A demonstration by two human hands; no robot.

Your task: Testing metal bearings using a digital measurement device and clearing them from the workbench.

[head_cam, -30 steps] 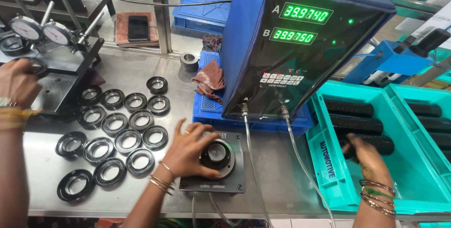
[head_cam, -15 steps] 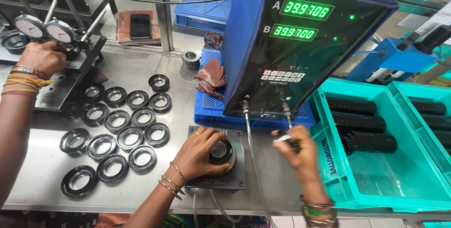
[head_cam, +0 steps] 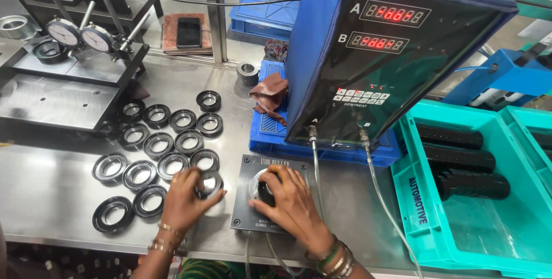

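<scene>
Item: metal pulley ring (head_cam: 209,183), gripped in my left hand (head_cam: 185,197), fingers closed round its outer rim, held just above the table (head_cam: 52,187) beside the gauge plate. By my judgement it is stiff and fairly heavy for its size, with a smooth machined face that could slip; the outer rim is the sure place to take it, as the bore leaves little to pinch.

Item: second ring (head_cam: 263,188), seated on the dark gauge plate (head_cam: 244,198) at the table's front edge. My right hand (head_cam: 290,201) lies curled over it, fingers closed on its top, so most of it is hidden.

Item: loose rings (head_cam: 155,144), about a dozen, lying flat in rough rows on the table just left of my left hand, some touching.

Item: two hoses (head_cam: 379,198) running from the plate side up to the blue air-gauge unit (head_cam: 391,54), which stands on a blue tray (head_cam: 270,129) behind the plate; both of its displays glow red.

Item: teal crate (head_cam: 460,239) on the right, holding black cylindrical stacks (head_cam: 460,164).

Item: dial-indicator fixture (head_cam: 80,37), far left, well apart from my hands.
</scene>
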